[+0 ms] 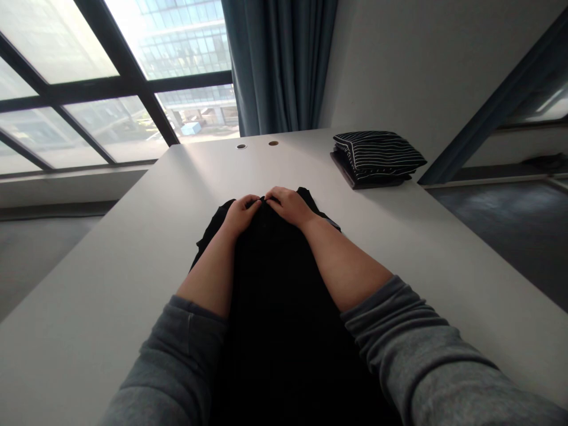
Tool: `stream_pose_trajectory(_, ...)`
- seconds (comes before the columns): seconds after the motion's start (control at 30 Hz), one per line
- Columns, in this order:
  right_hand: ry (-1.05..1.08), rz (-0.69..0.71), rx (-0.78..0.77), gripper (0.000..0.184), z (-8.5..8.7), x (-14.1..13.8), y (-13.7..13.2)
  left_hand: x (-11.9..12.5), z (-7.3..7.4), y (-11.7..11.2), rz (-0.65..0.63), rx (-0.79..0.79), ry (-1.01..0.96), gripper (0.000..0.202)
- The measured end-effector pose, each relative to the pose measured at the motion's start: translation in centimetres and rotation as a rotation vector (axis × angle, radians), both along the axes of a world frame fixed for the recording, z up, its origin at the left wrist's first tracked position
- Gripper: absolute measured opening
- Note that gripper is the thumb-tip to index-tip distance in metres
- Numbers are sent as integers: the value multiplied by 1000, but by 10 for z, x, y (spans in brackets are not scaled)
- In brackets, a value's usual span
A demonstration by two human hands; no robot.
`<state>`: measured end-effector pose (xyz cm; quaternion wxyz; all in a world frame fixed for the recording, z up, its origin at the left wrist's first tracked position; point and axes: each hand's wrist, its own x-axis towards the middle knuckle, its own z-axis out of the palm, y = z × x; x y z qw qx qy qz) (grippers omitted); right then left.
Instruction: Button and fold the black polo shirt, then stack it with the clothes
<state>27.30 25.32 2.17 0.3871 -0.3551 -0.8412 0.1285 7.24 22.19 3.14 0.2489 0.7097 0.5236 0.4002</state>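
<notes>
A black garment point(275, 284) lies lengthwise on the white table point(444, 248), running from the near edge toward the middle. My left hand point(241, 213) and my right hand point(288, 205) rest side by side at its far end, fingertips almost touching. Both hands have their fingers curled and pinched on the garment's far edge. Grey sleeves are pushed up on both forearms.
A folded stack of clothes topped by a black-and-white striped piece point(377, 155) sits at the table's far right. Two small cable holes point(257, 144) mark the far edge. A large window point(110, 77) and a blue curtain point(279, 59) stand behind the table.
</notes>
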Motion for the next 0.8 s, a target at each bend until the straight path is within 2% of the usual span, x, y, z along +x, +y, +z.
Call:
stream_pose_trajectory(0.33,26,-49,14,16,-3,-3,-3,7,8,-5,-2,24,119,24)
stream_pose_trajectory(0.43,32,-51,21,19,-2,-2,-4,7,9,-6,-37,56,149,24)
stream_pose_trajectory(0.53,24,-36,21,21,0,-1,-5,9,8,-8,-40,78,172,24)
stream_pose_trajectory(0.67,9,-41,1,21,0,0,-4,12,4,-7,40,57,224,24)
stream_pose_trajectory(0.8,22,21,8,27,1,4,-2,11,-2,-3,17,20,155,23)
